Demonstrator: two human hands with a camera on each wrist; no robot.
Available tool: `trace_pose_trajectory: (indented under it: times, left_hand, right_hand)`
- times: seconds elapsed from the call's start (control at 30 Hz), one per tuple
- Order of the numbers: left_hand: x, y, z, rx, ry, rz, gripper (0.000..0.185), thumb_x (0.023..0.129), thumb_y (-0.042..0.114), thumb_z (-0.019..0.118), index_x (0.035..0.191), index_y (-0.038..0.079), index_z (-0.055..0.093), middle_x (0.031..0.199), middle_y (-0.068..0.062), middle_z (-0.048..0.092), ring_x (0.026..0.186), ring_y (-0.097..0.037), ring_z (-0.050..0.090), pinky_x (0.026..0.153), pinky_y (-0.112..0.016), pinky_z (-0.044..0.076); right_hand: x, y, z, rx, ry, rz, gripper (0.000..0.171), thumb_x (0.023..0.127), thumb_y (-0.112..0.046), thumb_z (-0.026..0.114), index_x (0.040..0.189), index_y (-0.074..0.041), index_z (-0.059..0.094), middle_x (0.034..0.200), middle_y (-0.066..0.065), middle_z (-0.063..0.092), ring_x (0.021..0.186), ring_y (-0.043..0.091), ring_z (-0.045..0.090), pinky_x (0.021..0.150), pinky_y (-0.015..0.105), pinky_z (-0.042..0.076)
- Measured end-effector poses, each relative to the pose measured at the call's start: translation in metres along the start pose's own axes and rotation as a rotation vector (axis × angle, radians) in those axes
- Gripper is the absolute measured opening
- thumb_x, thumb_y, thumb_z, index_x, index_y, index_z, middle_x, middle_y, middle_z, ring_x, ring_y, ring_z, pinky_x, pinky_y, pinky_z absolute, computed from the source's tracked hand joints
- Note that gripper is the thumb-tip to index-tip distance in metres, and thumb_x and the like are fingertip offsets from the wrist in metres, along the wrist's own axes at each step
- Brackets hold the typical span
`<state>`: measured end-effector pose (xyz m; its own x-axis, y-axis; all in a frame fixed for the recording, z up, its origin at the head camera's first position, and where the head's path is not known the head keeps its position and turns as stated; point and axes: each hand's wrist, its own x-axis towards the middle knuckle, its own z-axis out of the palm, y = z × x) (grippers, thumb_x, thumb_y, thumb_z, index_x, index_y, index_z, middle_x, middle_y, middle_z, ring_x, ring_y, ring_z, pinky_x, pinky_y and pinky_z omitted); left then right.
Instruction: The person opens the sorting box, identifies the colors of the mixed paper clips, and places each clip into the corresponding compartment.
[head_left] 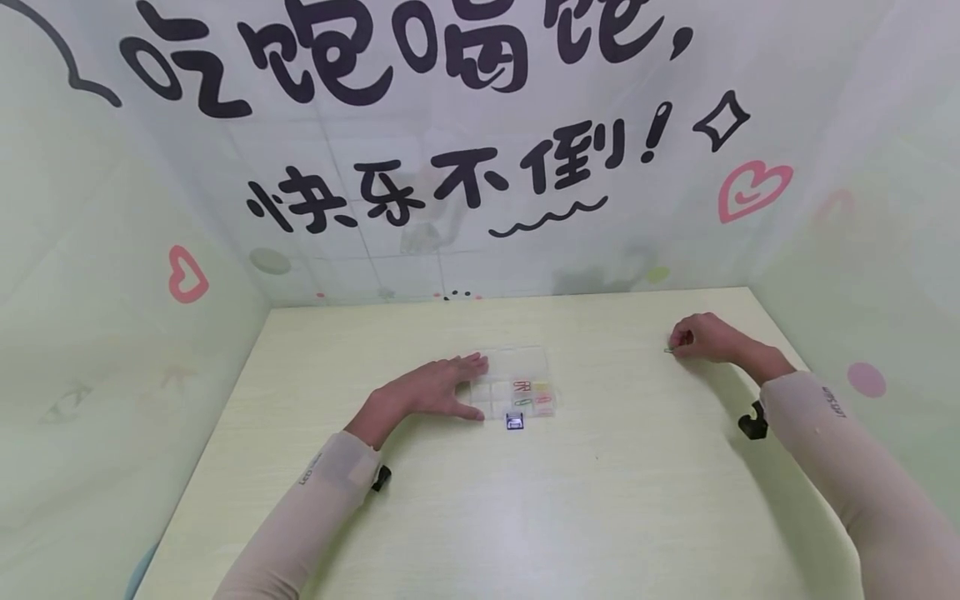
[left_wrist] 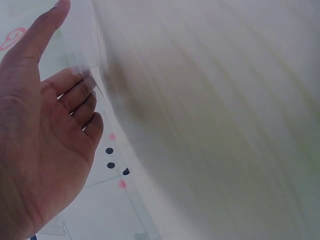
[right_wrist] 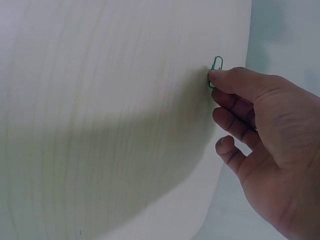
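Note:
My right hand (head_left: 705, 337) is over the right back part of the table, pinching a green paper clip (right_wrist: 218, 62) between thumb and fingertips. In the right wrist view the clip's looped end sticks out past the thumb. A clear plastic compartment box (head_left: 517, 360) lies on the table near the middle. My left hand (head_left: 442, 387) rests at the box's left side with its fingers extended, fingertips and thumb touching the edge. Inside the box's right-hand compartments are red paper clips (head_left: 522, 386), a green paper clip (head_left: 522, 402) and pink paper clips (head_left: 543, 400).
A small blue-edged latch (head_left: 514, 421) is at the box's front side. The pale wooden table (head_left: 480, 517) is bordered by a white printed curtain (head_left: 420, 267) at the back and sides. Black wrist mounts (head_left: 753, 421) hang beneath the sleeves.

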<state>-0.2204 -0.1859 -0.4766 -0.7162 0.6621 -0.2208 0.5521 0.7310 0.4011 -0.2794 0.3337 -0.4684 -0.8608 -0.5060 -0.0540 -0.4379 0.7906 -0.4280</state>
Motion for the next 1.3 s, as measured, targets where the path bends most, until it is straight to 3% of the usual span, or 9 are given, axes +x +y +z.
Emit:
trace_pose_trajectory:
  times: [0.53, 0.93, 1.3]
  left_hand:
    - [0.001, -0.001, 0.000, 0.008, -0.003, 0.003, 0.097, 0.091, 0.060, 0.078, 0.165, 0.012, 0.038, 0.174, -0.005, 0.029, 0.162, -0.026, 0.024, 0.130, -0.050, 0.025]
    - [-0.001, -0.001, 0.001, 0.006, -0.003, 0.003, 0.096, 0.090, 0.060, 0.078, 0.165, 0.011, 0.039, 0.174, -0.007, 0.029, 0.161, -0.030, 0.026, 0.129, -0.052, 0.026]
    - [-0.001, 0.000, 0.001, 0.010, -0.003, 0.004, 0.097, 0.091, 0.059, 0.078, 0.165, 0.011, 0.039, 0.174, -0.006, 0.029, 0.161, -0.028, 0.025, 0.129, -0.051, 0.027]
  right_hand:
    - [-0.005, -0.012, 0.007, -0.005, 0.020, -0.008, 0.011, 0.094, -0.002, 0.077, 0.085, -0.006, 0.072, 0.081, -0.003, 0.067, 0.076, 0.012, 0.053, 0.068, 0.027, 0.047]
    - [-0.003, -0.040, 0.011, -0.032, 0.068, -0.090, 0.017, 0.087, 0.006, 0.074, 0.082, -0.010, 0.069, 0.079, -0.003, 0.065, 0.076, 0.013, 0.056, 0.069, 0.029, 0.050]
    - [0.004, -0.074, 0.015, -0.040, 0.056, -0.165, 0.018, 0.090, 0.001, 0.077, 0.083, -0.015, 0.070, 0.081, -0.007, 0.066, 0.079, 0.011, 0.059, 0.073, 0.032, 0.052]
